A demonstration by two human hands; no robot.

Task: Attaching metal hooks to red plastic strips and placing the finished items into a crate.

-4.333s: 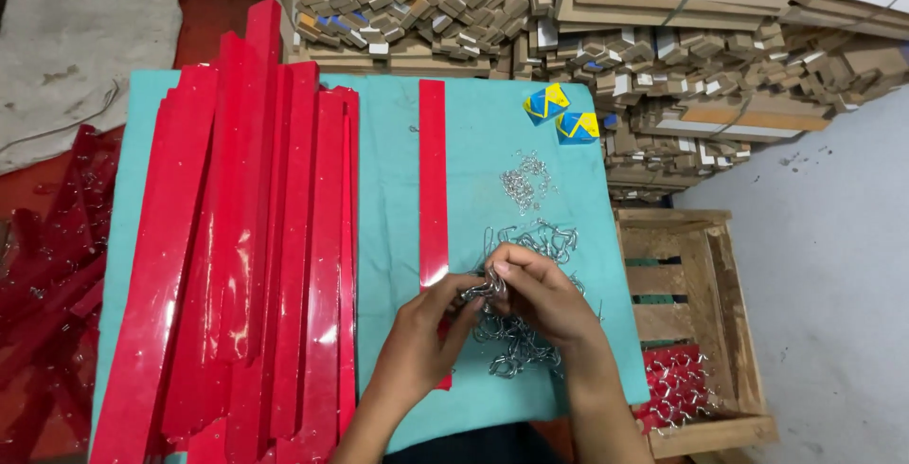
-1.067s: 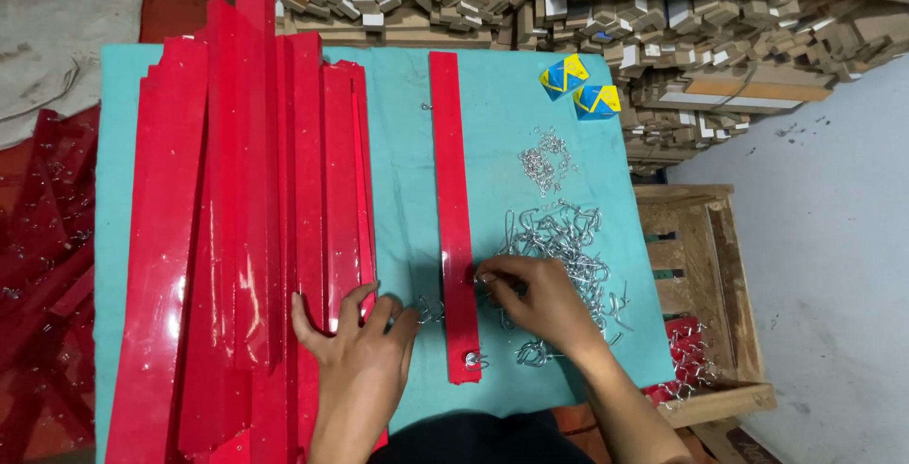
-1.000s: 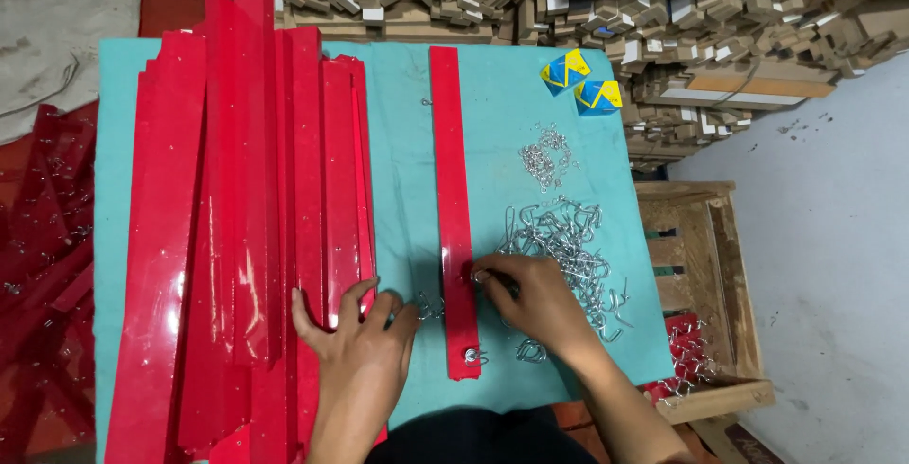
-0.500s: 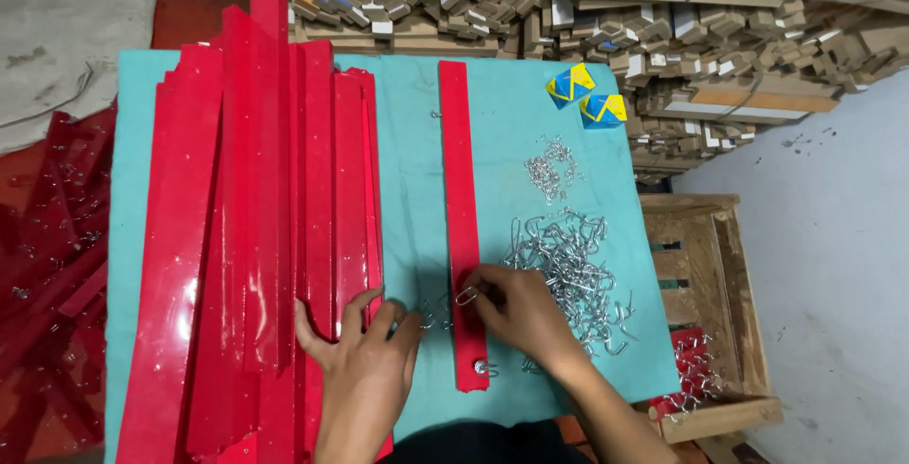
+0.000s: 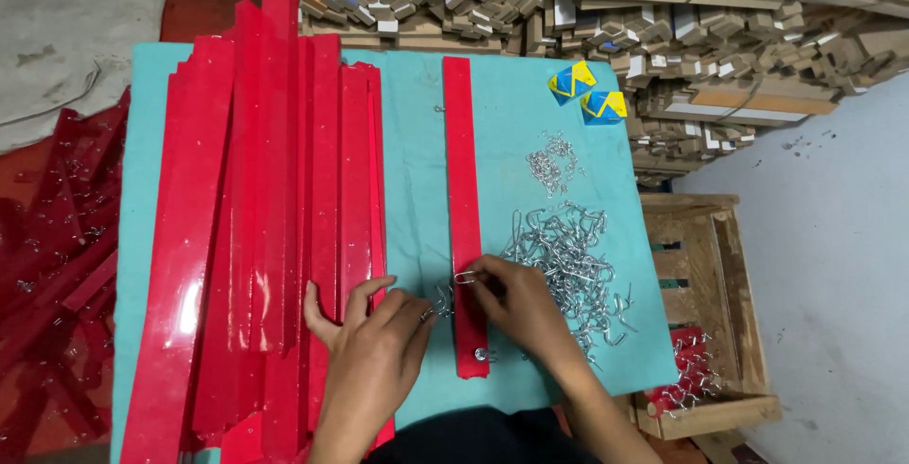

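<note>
**Fitting a wire hook to a single red strip on the teal surface**

The right hand (image 5: 521, 298) pinches a small bent silver wire hook (image 5: 466, 277) between thumb and fingertips, holding it against the right edge of the long, glossy red plastic strip (image 5: 464, 208) that lies alone, lengthwise, on the teal cloth-covered surface (image 5: 511, 133). The left hand (image 5: 374, 350) rests flat with fingers spread, empty, its palm bridging the cloth and the near edge of the stack of matching red plastic strips (image 5: 275, 218); its fingertips lie just beside the single strip. A second metal fitting (image 5: 481, 354) appears to sit at the strip's near end, though the view is too small to tell how it is attached. The step in hand is judged to be seating the hook; the next move would call for a firm press while the strip is steadied. To the right lies a tangled heap of shiny wire hooks (image 5: 573, 265), smooth and springy-looking. Beyond it rest two blue-and-yellow folded paper pieces (image 5: 587, 95).
</note>
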